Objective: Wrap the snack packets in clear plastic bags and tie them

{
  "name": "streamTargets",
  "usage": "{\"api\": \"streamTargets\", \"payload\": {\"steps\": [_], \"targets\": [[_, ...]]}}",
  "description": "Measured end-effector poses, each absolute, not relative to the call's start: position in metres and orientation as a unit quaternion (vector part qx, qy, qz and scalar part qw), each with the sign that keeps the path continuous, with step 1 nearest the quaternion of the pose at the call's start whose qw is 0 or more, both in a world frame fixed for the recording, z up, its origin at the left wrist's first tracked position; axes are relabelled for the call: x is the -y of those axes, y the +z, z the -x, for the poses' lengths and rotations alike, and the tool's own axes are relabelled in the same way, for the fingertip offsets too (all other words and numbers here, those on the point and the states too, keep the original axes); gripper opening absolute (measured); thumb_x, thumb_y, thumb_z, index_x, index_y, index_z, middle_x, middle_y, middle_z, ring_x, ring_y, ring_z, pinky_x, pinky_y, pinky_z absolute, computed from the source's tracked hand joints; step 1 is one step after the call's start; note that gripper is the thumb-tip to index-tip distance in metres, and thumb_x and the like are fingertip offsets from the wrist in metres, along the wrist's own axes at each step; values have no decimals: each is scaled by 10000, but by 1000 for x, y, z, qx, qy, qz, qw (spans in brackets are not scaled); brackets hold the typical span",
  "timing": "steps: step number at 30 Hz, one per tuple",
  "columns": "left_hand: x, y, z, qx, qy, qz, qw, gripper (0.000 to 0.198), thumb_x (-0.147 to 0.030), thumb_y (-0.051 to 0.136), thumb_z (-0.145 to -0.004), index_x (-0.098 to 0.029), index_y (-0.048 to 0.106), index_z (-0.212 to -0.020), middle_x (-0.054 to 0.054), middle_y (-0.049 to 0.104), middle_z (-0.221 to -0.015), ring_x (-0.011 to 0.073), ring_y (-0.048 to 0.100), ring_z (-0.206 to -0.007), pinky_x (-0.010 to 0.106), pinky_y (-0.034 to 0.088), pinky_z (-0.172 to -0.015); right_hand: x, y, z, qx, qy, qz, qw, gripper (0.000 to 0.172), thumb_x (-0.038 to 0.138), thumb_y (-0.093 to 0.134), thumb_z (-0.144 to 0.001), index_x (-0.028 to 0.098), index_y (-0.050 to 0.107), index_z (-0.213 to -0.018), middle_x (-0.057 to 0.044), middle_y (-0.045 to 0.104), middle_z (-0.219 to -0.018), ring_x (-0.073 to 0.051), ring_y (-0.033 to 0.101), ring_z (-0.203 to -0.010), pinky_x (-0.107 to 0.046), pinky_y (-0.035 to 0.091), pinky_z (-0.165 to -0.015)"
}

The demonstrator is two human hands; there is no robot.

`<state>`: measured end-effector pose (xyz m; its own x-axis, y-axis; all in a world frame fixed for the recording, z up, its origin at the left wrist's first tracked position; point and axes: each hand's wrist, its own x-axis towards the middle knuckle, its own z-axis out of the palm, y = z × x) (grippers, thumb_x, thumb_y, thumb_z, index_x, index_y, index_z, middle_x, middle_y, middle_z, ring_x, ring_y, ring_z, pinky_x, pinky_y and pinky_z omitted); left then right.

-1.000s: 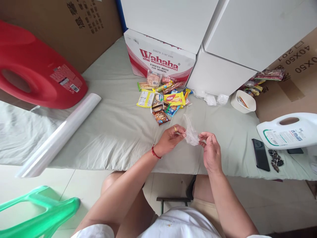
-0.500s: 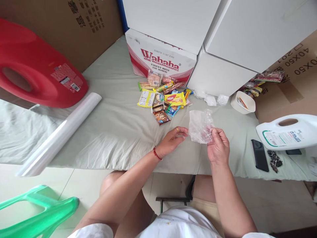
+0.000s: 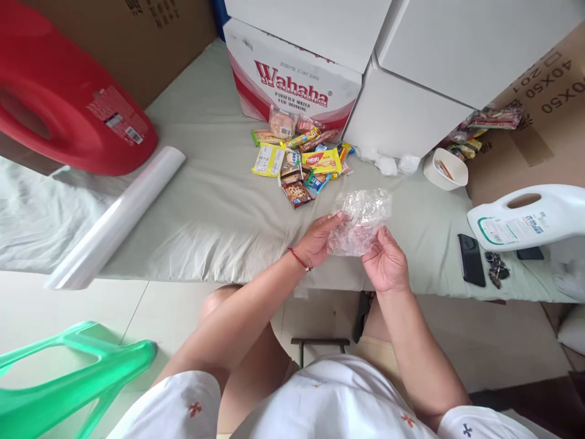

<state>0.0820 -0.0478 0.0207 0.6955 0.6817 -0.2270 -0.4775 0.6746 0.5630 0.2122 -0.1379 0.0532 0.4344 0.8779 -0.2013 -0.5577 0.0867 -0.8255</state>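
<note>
A crinkled clear plastic bag (image 3: 361, 213) is stretched between my two hands above the front of the cloth-covered surface. My left hand (image 3: 320, 239), with a red cord on its wrist, grips the bag's left edge, thumb on top. At the lower right corner, my right hand (image 3: 386, 259) pinches the plastic between thumb and fingers. I see only folds and glare in the bag. Just beyond it lies a pile of wrapped snacks, among them a yellow nabati packet (image 3: 322, 161) and a brown cookie packet (image 3: 298, 194).
Behind the snacks stands a Wahaha carton (image 3: 292, 85). Left are a red jug (image 3: 77, 97) and a roll of clear film (image 3: 119, 219). Right are a cream container (image 3: 445, 171), a white detergent bottle (image 3: 525, 216), a black phone (image 3: 471, 260) and keys (image 3: 496, 269). A green stool (image 3: 82, 378) stands below.
My left hand has moved to the bag and taken hold of its left side. The bag has shifted slightly left and turned, with my right hand still pinching it. The camera view has tilted down.
</note>
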Motion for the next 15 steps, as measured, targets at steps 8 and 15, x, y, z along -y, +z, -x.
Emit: {"api": "streamTargets", "payload": {"steps": [8, 15], "targets": [[31, 14, -73, -307, 478, -272, 777, 421, -417, 922, -648, -163, 591, -706, -52, 534, -630, 69, 456, -557, 216, 348, -543, 234, 32, -227, 325, 481, 579, 573, 249, 457, 688, -939, 219, 688, -865, 3, 700, -798, -105, 609, -665, -225, 516, -654], [24, 15, -56, -358, 520, -289, 720, 363, -390, 887, -660, -170, 604, -723, -42, 551, -639, 92, 477, -573, 227, 362, -562, 294, -62, -201, 515, 593, 618, 39, 235, 355, 579, -960, 179, 672, -835, -10, 673, -703, -146, 593, -671, -256, 462, -662]]}}
